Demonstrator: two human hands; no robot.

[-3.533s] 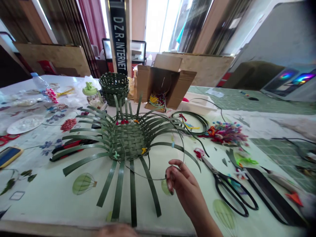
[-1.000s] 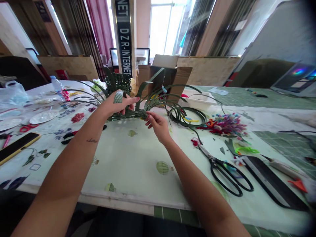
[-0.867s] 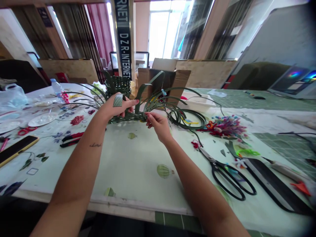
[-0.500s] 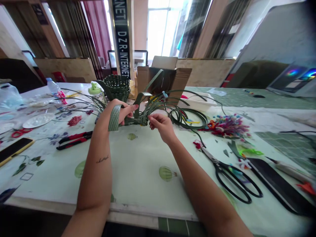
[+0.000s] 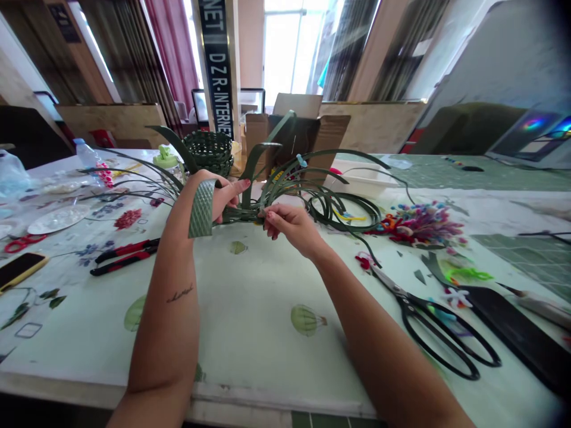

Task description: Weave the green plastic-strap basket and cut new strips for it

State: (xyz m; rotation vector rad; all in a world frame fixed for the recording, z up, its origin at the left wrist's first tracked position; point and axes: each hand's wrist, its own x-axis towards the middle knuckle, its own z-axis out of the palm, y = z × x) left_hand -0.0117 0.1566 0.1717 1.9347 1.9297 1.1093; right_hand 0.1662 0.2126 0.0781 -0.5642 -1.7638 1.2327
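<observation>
Between the two hands, a half-made green basket, down close to the table. Gripped at its left side by the left hand, thumb on top, with one wide strip hanging over that wrist. Pinched at the front edge by the right hand, fingertips shut tight. Right of the right hand, black scissors. Left of the left hand, red pliers.
</observation>
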